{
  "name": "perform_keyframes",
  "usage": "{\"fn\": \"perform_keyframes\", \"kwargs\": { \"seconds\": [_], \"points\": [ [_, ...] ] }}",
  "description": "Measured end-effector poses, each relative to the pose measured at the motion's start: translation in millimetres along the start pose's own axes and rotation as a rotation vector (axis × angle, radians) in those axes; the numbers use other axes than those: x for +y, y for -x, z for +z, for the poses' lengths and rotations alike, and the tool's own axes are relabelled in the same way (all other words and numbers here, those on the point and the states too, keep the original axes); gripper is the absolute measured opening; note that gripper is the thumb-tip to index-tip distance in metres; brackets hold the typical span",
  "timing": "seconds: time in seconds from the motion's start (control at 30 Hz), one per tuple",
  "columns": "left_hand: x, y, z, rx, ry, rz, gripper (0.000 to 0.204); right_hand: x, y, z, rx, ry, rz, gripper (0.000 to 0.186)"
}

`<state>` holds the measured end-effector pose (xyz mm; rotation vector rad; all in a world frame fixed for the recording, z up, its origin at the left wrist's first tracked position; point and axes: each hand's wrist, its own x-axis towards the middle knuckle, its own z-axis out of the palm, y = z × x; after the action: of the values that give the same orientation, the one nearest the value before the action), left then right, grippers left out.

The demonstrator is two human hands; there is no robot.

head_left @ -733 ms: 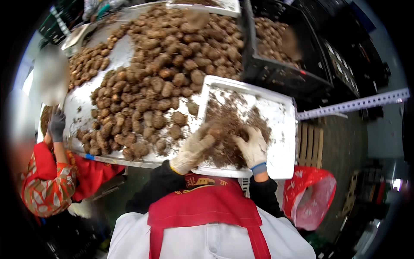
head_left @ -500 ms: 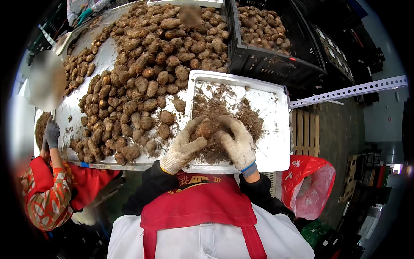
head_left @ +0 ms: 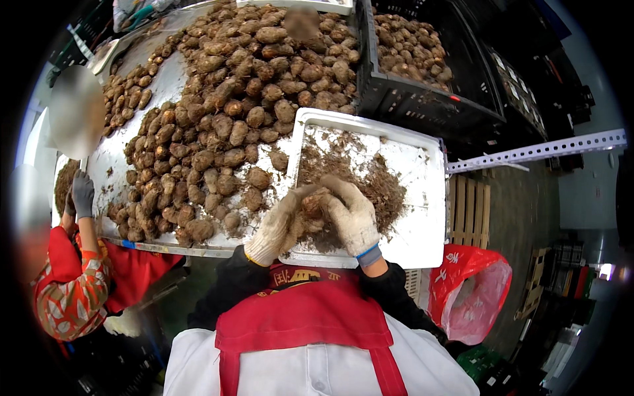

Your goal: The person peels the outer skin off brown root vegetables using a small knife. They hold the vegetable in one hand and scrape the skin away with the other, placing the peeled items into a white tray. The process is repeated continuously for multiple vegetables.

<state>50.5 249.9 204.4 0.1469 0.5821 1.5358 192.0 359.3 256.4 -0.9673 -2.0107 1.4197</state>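
Note:
Over a white foam tray (head_left: 424, 198) strewn with brown root fibres and soil (head_left: 380, 198), both hands, in pale knit gloves, cup one hairy brown taro corm (head_left: 312, 206). My left hand (head_left: 276, 228) wraps round its left side, and my right hand (head_left: 350, 218) is curled over its right side, fingers on top. A large heap of similar corms (head_left: 218, 125) lies on the metal table (head_left: 132, 171) to the left of and behind the tray.
A black crate (head_left: 429, 102) of corms stands behind the tray. A perforated metal bar (head_left: 535, 150) juts out rightward above a wooden pallet (head_left: 469, 208). A red plastic bag (head_left: 469, 290) sits low at right. A co-worker in grey gloves (head_left: 82, 195) works at the far left.
My fingers, spread wider around the corm earlier, are closer over it now, with the right hand's fingers covering more of it.

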Motion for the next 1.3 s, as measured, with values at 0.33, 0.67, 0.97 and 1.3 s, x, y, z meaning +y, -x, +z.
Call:
{"fn": "perform_keyframes", "kwargs": {
  "seconds": [0.33,0.67,0.97,1.3],
  "points": [
    [-9.2,2.7,-8.9,0.123,0.037,-0.06,0.039,10.2,4.6,5.9,0.034,0.401,-0.159,0.042],
    [-35.3,3.6,-24.4,0.164,-0.002,-0.027,0.043,21.6,-1.2,13.5,-0.008,-0.013,-0.103,0.033],
    [-11.6,8.0,-2.8,0.06,-0.007,0.008,0.044,-9.6,2.1,-7.6,-0.157,0.387,0.176,0.058],
    [-10.4,4.5,11.8,0.049,-0.233,0.075,0.057,45.2,-8.0,-12.0,0.135,0.329,0.134,0.029]
  ]
}}
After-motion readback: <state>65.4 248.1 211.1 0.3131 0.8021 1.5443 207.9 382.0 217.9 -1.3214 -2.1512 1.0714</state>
